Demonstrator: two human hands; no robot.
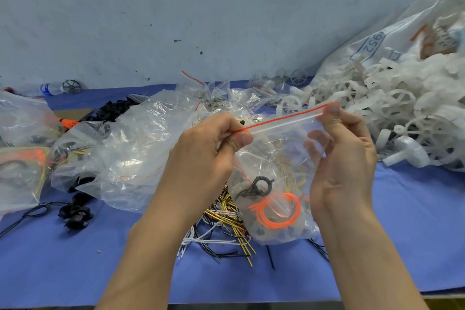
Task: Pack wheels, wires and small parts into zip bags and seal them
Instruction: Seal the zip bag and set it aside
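I hold a clear zip bag (276, 178) with a red-lined zip strip (284, 119) above the blue table (412, 229). My left hand (203, 156) pinches the strip's left end between thumb and fingers. My right hand (344, 156) pinches the strip's right end. Inside the bag lie a coil of orange wire (276, 211), a black ring-shaped part (261, 185) and pale plastic pieces. Loose yellow, white and black wires (224, 224) lie in a pile on the table under the bag.
A heap of white plastic wheels (392, 113) spills from a big white sack (402, 38) at the right. Crumpled clear bags (141, 138) lie left of centre, filled bags (22, 148) at far left. Black parts (75, 214) sit on the table's left front.
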